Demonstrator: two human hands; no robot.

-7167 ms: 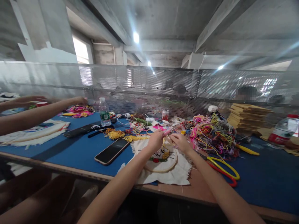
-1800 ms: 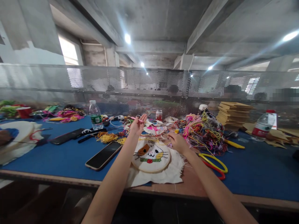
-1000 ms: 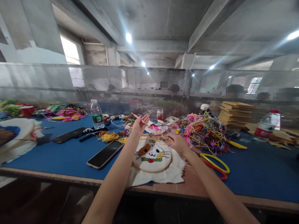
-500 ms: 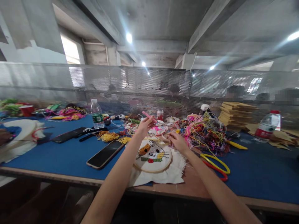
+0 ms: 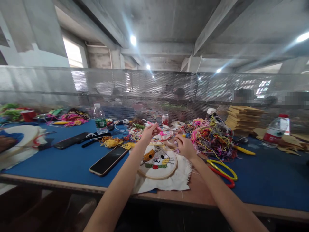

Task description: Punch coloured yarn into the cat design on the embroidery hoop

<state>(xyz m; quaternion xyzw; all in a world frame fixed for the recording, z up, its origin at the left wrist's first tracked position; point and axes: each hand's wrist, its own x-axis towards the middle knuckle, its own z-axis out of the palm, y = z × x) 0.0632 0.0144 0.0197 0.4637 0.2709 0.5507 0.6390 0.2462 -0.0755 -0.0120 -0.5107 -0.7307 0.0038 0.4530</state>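
Observation:
An embroidery hoop [image 5: 158, 177] holds white cloth stitched with a cat's face, orange and yellow patches and a green collar. It lies flat in front of me, its far edge partly behind my hands. My left hand [image 5: 151, 131] is closed in a pinch above the far side of the hoop, around a slim pink pen-like tool [image 5: 150, 123], mostly hidden by the fingers. To its right, my right hand [image 5: 184, 145] pinches at a pale strand of yarn [image 5: 171, 142], too fine to follow clearly. The loose cloth [image 5: 184, 174] spreads toward the table edge.
Scissors with yellow and red handles [image 5: 225, 174] lie by my right forearm, near a big yarn heap [image 5: 212, 137]. A phone [image 5: 108, 161] lies left of the hoop. Bottles [image 5: 100, 120], a can [image 5: 165, 119] and stacked brown card [image 5: 242, 119] stand behind. Another person's hand [image 5: 6, 141] is far left.
My left hand has turned and dropped slightly, so the pink tool now lies lower and shows less. My right hand has shifted slightly right and up. The hoop stays put.

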